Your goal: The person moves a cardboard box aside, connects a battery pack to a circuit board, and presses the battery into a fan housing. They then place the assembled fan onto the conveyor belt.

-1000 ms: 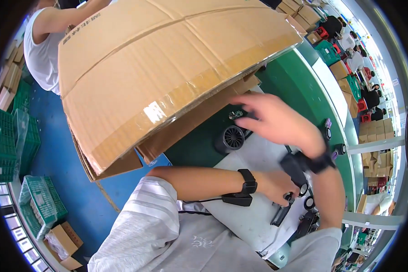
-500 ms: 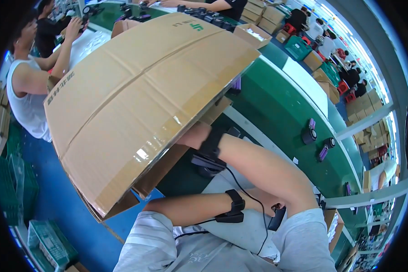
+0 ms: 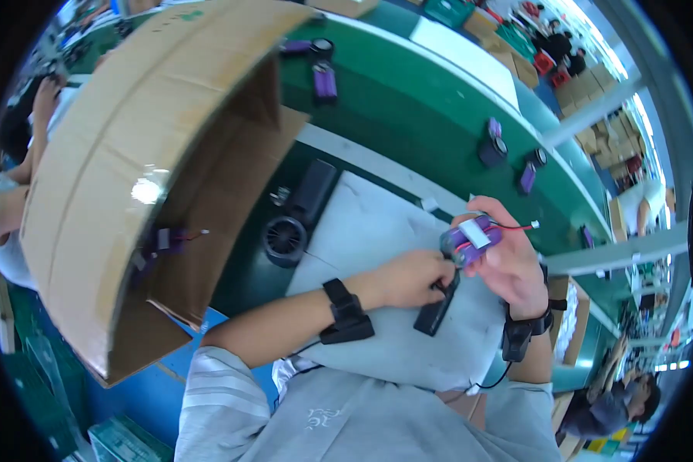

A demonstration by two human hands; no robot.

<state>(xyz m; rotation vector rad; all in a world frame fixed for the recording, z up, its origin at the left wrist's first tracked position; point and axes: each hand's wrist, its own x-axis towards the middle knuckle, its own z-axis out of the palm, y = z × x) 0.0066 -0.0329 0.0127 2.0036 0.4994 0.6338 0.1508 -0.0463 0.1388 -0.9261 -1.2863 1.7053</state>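
My right hand is closed around a purple battery pack with a white label, and a thin red and black lead ending in a small white plug sticks out from it. Just beside it, my left hand grips a black handle-shaped part, which slants down over the pale grey work pad. The two hands almost meet. To their left lies a black round fan unit with a dark handle.
A large cardboard carton, open toward me, fills the left side, with another purple battery pack inside. Purple and black units rest along the green bench. A metal post crosses at right. People work around the benches.
My right hand has come out of the carton and now holds a battery pack beside my left hand. The left hand keeps the black part. The carton sits further left in view.
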